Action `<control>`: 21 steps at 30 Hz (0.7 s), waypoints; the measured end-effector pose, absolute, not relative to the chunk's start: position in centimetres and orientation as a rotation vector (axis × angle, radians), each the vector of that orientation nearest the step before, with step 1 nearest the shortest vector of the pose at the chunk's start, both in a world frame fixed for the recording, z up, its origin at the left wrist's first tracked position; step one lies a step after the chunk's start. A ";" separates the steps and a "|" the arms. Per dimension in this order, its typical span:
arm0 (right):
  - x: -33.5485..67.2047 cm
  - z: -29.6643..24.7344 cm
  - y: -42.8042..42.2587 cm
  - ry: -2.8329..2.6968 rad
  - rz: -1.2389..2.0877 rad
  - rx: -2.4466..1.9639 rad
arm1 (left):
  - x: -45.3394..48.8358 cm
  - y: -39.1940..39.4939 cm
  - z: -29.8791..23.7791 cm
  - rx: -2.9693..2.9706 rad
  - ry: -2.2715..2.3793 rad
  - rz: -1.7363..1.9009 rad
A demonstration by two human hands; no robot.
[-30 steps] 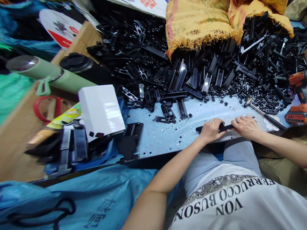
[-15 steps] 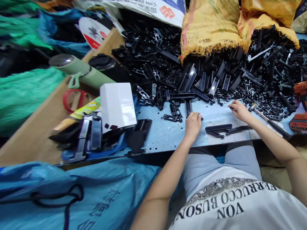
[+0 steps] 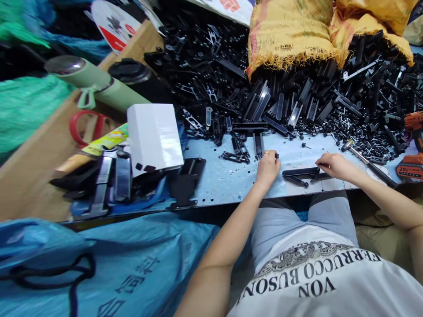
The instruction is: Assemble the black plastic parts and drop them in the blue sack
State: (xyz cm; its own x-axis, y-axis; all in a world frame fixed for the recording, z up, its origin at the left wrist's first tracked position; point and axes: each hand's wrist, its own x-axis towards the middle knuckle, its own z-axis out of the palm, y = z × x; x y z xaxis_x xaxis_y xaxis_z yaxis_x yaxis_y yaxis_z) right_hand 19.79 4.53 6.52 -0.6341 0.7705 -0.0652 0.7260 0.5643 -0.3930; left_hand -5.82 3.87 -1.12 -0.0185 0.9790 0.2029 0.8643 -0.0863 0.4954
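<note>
My left hand point(image 3: 268, 167) is closed at the blue worktop, with a small black plastic piece point(image 3: 276, 156) showing at its fingertips. My right hand point(image 3: 335, 166) is pinched just over the right end of a black jointed bracket point(image 3: 302, 173); whatever is between those fingers is too small to make out. The bracket lies on a pale patch near the table edge, a shorter arm angled beneath its long bar. Behind the hands, a small black-headed screw point(image 3: 306, 145) rests alone. A long black channel piece point(image 3: 258, 145) lies beyond my left hand.
Black parts point(image 3: 228, 97) are heaped along the back, with loose screws point(image 3: 357, 132) at right. A hammer point(image 3: 372, 167) and an orange cordless drill point(image 3: 411, 147) lie to the right. A white box point(image 3: 155, 136), red scissors point(image 3: 74, 130) and a green bottle point(image 3: 99, 83) stand left.
My right hand has come back from beside the small parts to the bracket's right end. My left hand has shifted slightly, its black piece showing more clearly. The camera view has moved a little.
</note>
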 end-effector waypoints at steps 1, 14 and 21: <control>19.5 6.7 4.2 -2.725 0.528 -1.319 | -5.8 3.4 -1.2 1.945 1.902 0.936; 19.3 3.9 2.0 -2.862 0.216 -1.416 | -5.2 -1.3 -3.0 2.386 1.677 1.318; 21.5 1.6 1.8 -2.612 0.367 -1.096 | -5.2 -2.4 -2.6 2.520 1.654 0.928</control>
State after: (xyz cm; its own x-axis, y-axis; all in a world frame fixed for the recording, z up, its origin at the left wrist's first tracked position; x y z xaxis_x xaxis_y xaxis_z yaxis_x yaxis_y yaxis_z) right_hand 21.48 1.85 1.62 -0.6711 0.7238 0.1604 0.6515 0.6790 -0.3384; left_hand -5.16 -2.37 -2.62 0.2769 0.8344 0.4765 0.8417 -0.4498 0.2987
